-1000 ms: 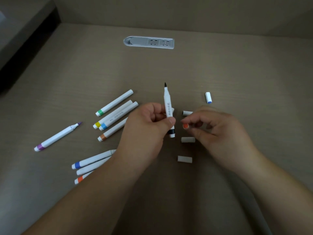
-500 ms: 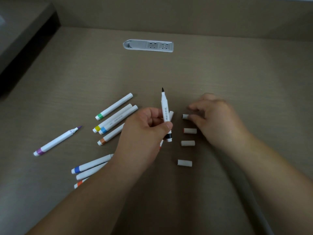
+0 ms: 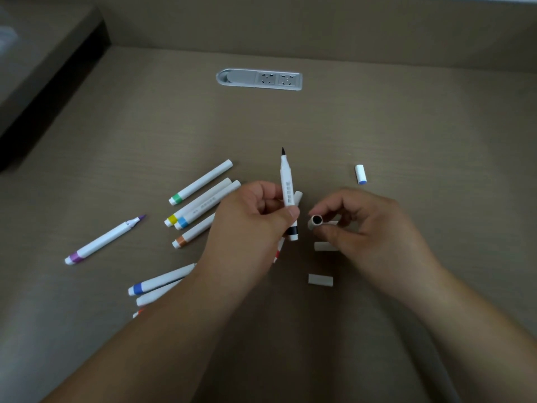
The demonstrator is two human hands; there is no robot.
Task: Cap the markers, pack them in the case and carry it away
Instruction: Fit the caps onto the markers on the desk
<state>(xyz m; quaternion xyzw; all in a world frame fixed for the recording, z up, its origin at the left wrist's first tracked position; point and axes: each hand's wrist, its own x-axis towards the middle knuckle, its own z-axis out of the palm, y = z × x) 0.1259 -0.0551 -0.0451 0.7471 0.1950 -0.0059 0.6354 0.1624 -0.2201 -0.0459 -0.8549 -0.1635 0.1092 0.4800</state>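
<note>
A white marker with a black end band and a bare black tip [image 3: 287, 196] is pinched between the thumb and curled fingers of the left hand [image 3: 252, 225], tip pointing away from the person. Just to its right, a small white cap [image 3: 316, 221] is pinched between the thumb and forefinger of the right hand [image 3: 369, 228], its dark open mouth turned toward the camera (its end colour cannot be told). Cap and marker are near each other but apart.

Beneath the right hand two more white caps lie on the tan wood-grain desk [image 3: 406, 126]: one [image 3: 324, 246] partly hidden by the thumb, another [image 3: 320, 279] nearer the person. A blue-ended white cap [image 3: 360, 174] lies well apart, farther back on the right.

To the left, capped markers banded green [image 3: 200, 182], yellow [image 3: 197, 203], light blue [image 3: 207, 205] and orange [image 3: 193, 232] lie close together. An uncapped purple marker [image 3: 104, 239] lies alone, far left. A blue-banded marker [image 3: 161, 280] and others are partly covered by the left forearm.

A grey socket panel [image 3: 259, 79] is set into the desk at the back.
</note>
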